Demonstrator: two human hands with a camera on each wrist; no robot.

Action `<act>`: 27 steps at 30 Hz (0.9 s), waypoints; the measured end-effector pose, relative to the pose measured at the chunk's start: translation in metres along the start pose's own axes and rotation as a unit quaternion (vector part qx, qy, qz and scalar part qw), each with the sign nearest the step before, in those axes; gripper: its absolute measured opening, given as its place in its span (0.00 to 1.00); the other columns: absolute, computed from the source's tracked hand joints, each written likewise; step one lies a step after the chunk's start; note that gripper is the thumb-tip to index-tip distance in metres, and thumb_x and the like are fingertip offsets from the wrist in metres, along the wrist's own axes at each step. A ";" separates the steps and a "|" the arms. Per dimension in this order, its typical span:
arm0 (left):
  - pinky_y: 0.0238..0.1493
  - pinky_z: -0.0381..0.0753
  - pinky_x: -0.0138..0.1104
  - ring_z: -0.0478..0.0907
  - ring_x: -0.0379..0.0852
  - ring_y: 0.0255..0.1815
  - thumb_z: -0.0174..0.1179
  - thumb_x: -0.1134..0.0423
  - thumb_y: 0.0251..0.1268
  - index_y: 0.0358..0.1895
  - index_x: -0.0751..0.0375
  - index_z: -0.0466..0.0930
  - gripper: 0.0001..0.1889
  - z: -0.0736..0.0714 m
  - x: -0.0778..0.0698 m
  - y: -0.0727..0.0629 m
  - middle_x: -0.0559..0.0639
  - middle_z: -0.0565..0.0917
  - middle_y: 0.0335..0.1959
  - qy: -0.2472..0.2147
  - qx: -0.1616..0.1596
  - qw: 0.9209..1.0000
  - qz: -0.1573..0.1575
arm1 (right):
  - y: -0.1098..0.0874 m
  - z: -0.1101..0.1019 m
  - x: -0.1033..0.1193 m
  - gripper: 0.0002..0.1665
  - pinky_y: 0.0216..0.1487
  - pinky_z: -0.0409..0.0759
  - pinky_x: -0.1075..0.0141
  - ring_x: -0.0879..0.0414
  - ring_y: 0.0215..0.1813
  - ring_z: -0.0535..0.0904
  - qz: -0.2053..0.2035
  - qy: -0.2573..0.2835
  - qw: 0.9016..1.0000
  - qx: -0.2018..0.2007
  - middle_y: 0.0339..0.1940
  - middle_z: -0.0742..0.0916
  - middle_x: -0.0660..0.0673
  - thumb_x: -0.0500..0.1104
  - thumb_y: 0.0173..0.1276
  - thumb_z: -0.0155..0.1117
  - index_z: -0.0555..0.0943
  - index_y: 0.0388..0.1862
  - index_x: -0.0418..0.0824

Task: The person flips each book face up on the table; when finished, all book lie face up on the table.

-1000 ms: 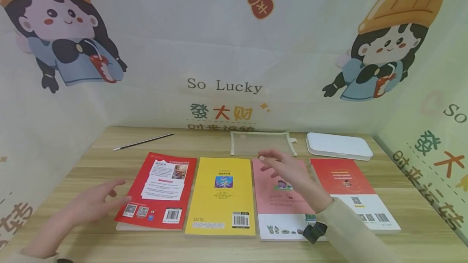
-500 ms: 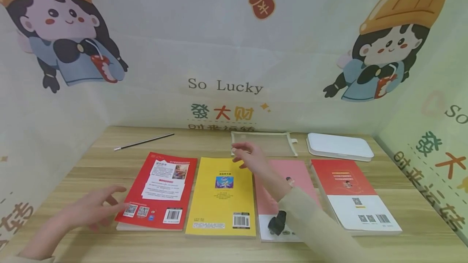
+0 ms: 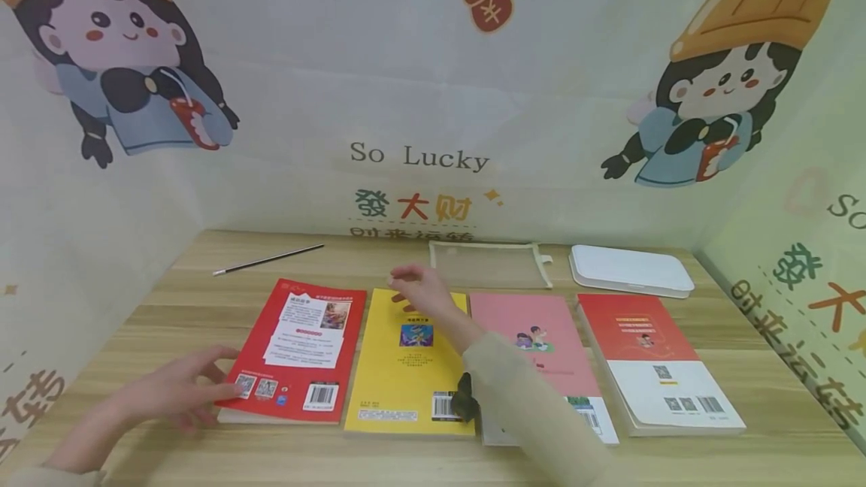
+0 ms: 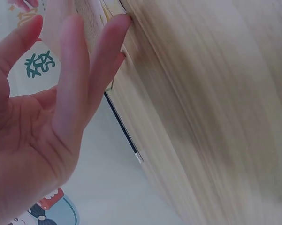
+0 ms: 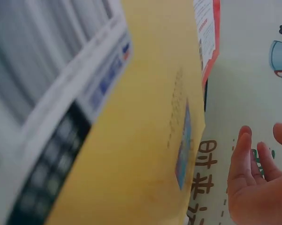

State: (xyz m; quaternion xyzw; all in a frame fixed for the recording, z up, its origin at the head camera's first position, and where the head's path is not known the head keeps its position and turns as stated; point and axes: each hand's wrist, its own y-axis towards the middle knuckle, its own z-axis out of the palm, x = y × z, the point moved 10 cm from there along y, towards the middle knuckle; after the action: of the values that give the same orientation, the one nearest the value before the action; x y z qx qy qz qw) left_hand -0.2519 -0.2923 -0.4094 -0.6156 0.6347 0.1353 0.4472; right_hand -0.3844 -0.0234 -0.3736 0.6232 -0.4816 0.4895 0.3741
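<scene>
I've room left of the right hand point(image 3: 428, 296); the red book point(image 3: 291, 352) blocks low passage right of the left hand point(image 3: 176, 389).

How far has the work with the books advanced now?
Looks done: four rectangular paper books lie in one row. Under way: the left grip is at the red rectangular book, the right grip over the yellow rectangular book. Probably left: taking hold of one; both lie flat, unlifted.

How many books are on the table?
4, left to right: red book by the left hand, yellow book below the right hand, pink-and-white book partly behind the right sleeve, red-and-white book farthest right. No other shows.
</scene>
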 end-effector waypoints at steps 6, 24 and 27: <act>0.24 0.79 0.43 0.77 0.51 0.26 0.59 0.59 0.55 0.61 0.71 0.50 0.36 0.005 -0.002 -0.003 0.60 0.70 0.41 -0.032 0.026 0.999 0.022 | 0.009 0.021 -0.011 0.19 0.35 0.78 0.63 0.53 0.37 0.78 0.020 0.010 0.999 0.036 0.41 0.80 0.44 0.40 0.62 0.57 0.72 0.51 0.34; 0.30 0.80 0.45 0.77 0.54 0.29 0.59 0.65 0.56 0.61 0.73 0.47 0.35 0.011 -0.002 -0.002 0.60 0.68 0.40 -0.086 0.065 0.993 0.040 | 0.018 0.058 -0.023 0.25 0.33 0.78 0.66 0.55 0.34 0.78 0.083 -0.010 0.995 0.047 0.54 0.74 0.42 0.42 0.60 0.60 0.69 0.57 0.41; 0.30 0.80 0.44 0.77 0.53 0.29 0.59 0.65 0.56 0.61 0.73 0.47 0.35 0.011 -0.001 -0.001 0.60 0.68 0.39 -0.089 0.063 0.993 0.037 | 0.018 0.060 -0.023 0.27 0.31 0.78 0.67 0.54 0.31 0.79 0.084 -0.014 0.995 0.053 0.55 0.73 0.41 0.42 0.60 0.60 0.67 0.59 0.41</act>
State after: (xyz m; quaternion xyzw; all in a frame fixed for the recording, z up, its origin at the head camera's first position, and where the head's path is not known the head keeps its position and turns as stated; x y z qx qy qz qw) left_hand -0.2466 -0.2844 -0.4147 -0.5480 0.6222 0.1659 0.5339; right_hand -0.3882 -0.0791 -0.4103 0.6060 -0.5108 0.5355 0.2915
